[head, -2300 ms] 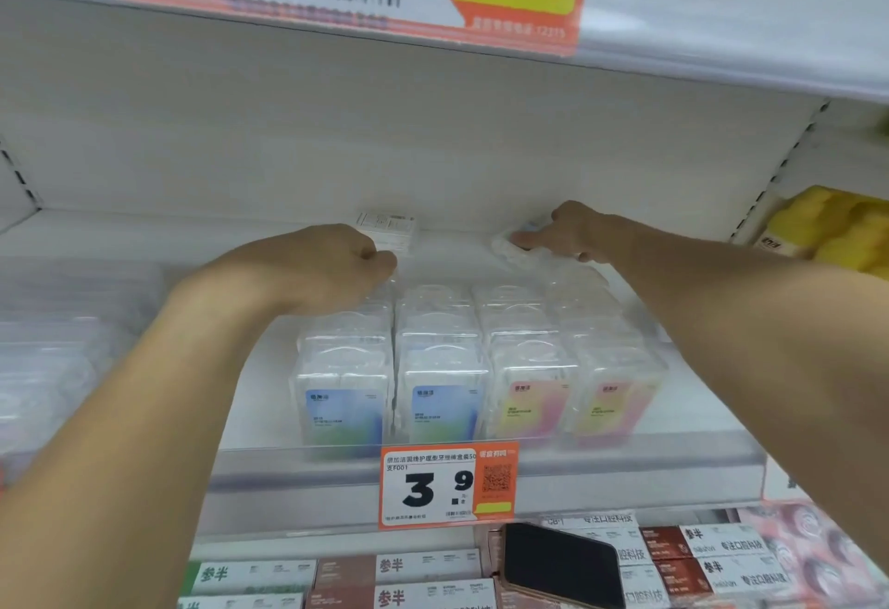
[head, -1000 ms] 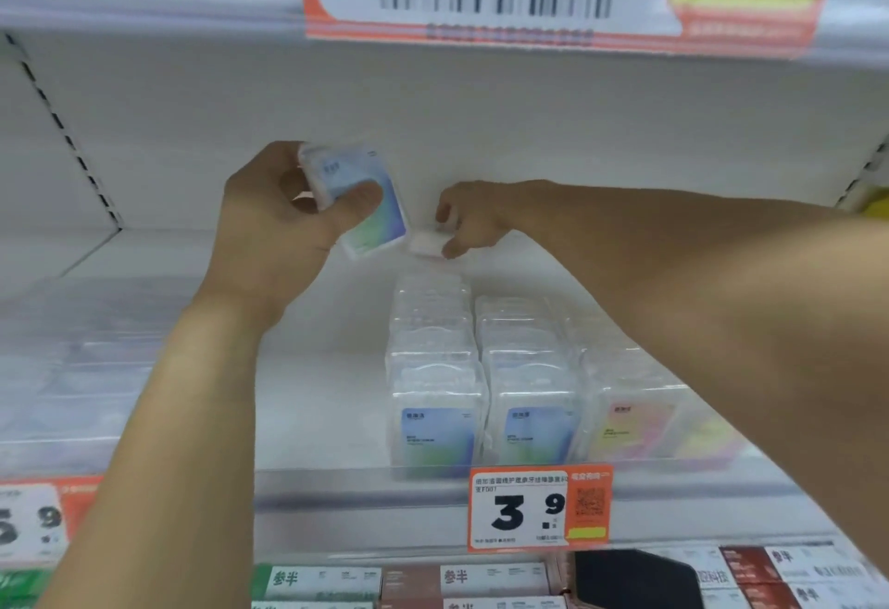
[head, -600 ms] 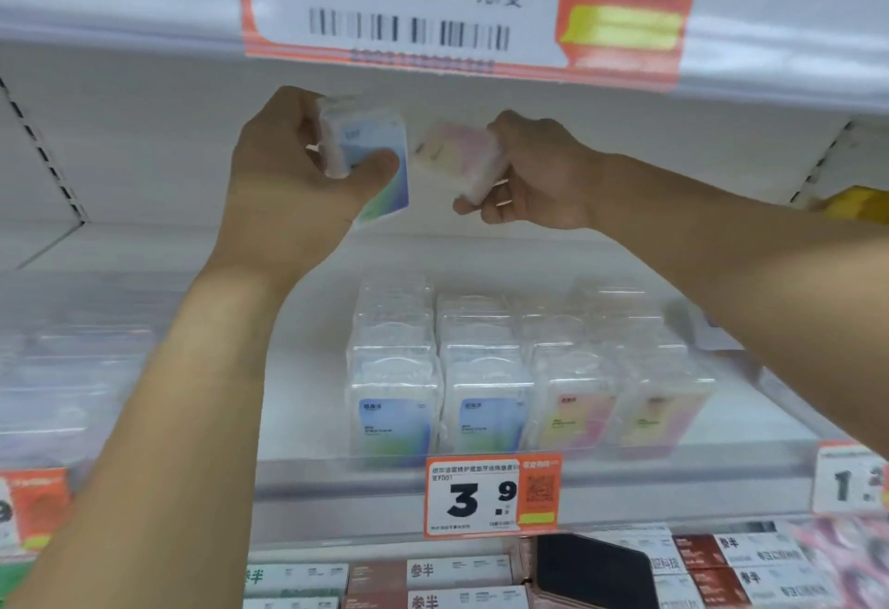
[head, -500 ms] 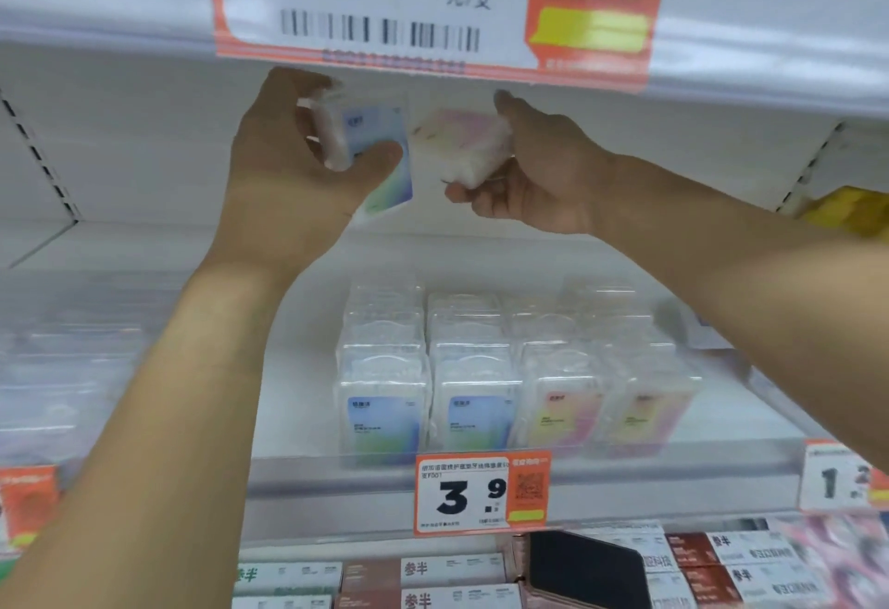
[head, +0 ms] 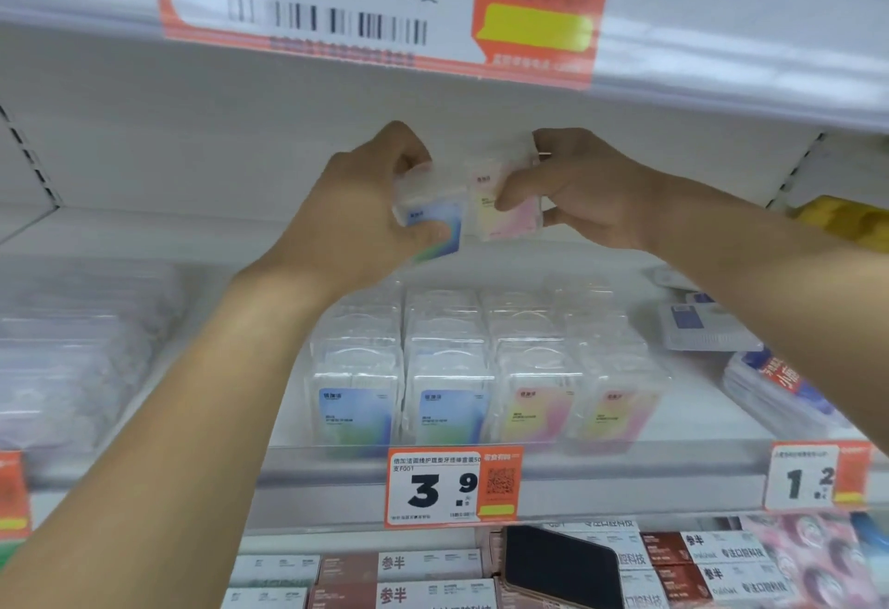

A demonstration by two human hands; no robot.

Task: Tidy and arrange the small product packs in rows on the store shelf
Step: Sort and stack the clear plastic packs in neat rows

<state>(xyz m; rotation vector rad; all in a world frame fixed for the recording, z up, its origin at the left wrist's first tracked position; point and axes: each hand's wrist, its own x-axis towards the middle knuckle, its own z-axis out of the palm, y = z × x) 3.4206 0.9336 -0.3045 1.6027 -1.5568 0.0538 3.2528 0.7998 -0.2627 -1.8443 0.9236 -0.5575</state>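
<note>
A blue-green pack (head: 435, 224) is gripped by the left hand (head: 356, 219), raised above the shelf (head: 697, 401) and well clear of the rows of packs (head: 486, 368) at its front edge; touching it on the right, a pink-yellow pack (head: 505, 209) is pinched by the right hand (head: 587, 190) between thumb and curled fingers. The step is judged to be the return of each pack to a row of its own colour: blue-green to the two left rows, pink-yellow to the two right. Each pack is best set upright, label forward, flush behind the others. On the front rail a price tag (head: 452, 488) reading "3.9" is seen, and further right another tag (head: 813, 478) reading "1.2"; the packs' small print cannot be read.
</note>
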